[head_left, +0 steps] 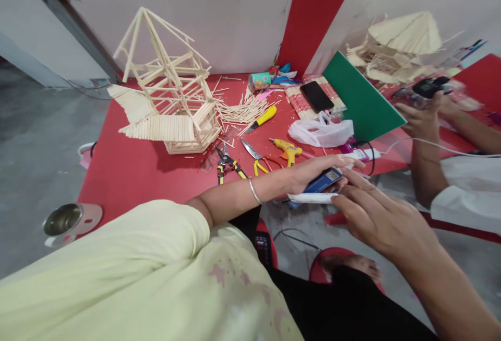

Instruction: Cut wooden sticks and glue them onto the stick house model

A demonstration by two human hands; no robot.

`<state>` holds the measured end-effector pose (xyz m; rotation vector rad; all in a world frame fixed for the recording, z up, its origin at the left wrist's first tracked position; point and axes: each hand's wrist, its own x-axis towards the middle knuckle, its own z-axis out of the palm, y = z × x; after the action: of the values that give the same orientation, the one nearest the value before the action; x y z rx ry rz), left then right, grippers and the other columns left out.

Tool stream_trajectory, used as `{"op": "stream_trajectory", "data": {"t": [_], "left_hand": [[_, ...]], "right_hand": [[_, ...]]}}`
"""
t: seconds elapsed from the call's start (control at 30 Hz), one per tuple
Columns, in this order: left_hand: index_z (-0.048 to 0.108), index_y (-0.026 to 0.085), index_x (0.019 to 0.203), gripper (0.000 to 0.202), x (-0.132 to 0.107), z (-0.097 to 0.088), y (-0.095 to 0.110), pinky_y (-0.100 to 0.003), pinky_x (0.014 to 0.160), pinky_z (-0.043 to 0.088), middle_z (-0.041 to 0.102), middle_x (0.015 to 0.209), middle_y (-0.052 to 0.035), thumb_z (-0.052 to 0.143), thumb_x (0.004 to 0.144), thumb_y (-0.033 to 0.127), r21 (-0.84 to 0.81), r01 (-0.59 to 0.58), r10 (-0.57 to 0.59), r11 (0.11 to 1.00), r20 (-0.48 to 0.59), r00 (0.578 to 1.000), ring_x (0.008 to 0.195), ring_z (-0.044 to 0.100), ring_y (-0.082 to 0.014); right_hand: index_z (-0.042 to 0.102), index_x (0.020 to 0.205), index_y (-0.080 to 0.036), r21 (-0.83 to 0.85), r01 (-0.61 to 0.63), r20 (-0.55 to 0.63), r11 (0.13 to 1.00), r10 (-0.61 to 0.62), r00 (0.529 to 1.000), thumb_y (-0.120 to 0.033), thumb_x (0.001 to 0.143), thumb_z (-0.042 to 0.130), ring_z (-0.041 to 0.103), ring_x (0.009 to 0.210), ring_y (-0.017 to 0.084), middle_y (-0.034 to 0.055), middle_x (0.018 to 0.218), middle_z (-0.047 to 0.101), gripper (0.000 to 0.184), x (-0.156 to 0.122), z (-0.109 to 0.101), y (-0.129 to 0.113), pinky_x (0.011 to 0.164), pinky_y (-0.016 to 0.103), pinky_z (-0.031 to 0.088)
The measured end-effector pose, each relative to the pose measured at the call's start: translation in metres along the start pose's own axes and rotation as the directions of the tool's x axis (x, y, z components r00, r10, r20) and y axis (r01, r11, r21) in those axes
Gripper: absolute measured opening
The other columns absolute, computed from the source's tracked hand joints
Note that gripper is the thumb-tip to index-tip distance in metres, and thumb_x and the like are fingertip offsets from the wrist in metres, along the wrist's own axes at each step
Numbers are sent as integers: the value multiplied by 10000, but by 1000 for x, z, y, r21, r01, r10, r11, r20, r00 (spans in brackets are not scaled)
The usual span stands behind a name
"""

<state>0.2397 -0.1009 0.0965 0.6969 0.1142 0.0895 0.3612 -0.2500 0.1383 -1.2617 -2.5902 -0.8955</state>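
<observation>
My left hand (313, 171) reaches out past the front edge of the red table (125, 168) and holds a small blue box (323, 180), fingers wrapped round it. My right hand (376, 215) comes in from the right, fingers extended, and pinches the end of a thin white strip (311, 198) just under the blue box. A silver bangle (254, 190) sits on my left wrist.
A stick-built house frame (168, 95) stands at the table's back left, loose sticks (242, 111) beside it. Pliers (227, 163), scissors (254, 155), a yellow glue gun (287, 149), a plastic bag (321, 131), a phone (316, 95) and a green board (362, 98) lie nearby. Another person's hands (422, 116) work at right.
</observation>
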Motion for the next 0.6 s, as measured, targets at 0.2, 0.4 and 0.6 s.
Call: {"op": "stream_trajectory", "data": {"t": [0.2, 0.4, 0.6], "left_hand": [[678, 143, 1029, 169, 11, -15, -1, -267, 653, 404, 580, 748, -2, 595, 938, 258, -7, 5, -5, 1000, 9, 1000, 638, 523, -119], [654, 156, 1183, 367, 13, -13, -1, -264, 648, 411, 600, 795, -7, 657, 819, 203, 62, -26, 23, 998, 50, 998, 657, 546, -125], [632, 166, 1195, 447, 6, -13, -3, -267, 606, 361, 568, 748, -1, 690, 766, 276, 155, -161, 136, 975, 163, 977, 627, 487, -123]], "right_hand": [[584, 1021, -203, 280, -322, 13, 904, 332, 943, -121, 968, 559, 693, 1254, 298, 106, 1078, 761, 100, 2, -2, 0, 877, 324, 601], [606, 1014, -212, 365, -466, 38, 806, 487, 873, -194, 990, 590, 709, 1226, 270, 109, 1181, 771, 35, -4, -5, 2, 868, 279, 569], [643, 1056, -245, 541, -562, 81, 626, 626, 776, -225, 975, 630, 724, 1201, 262, 73, 1107, 778, 85, -10, -2, -1, 942, 327, 577]]}}
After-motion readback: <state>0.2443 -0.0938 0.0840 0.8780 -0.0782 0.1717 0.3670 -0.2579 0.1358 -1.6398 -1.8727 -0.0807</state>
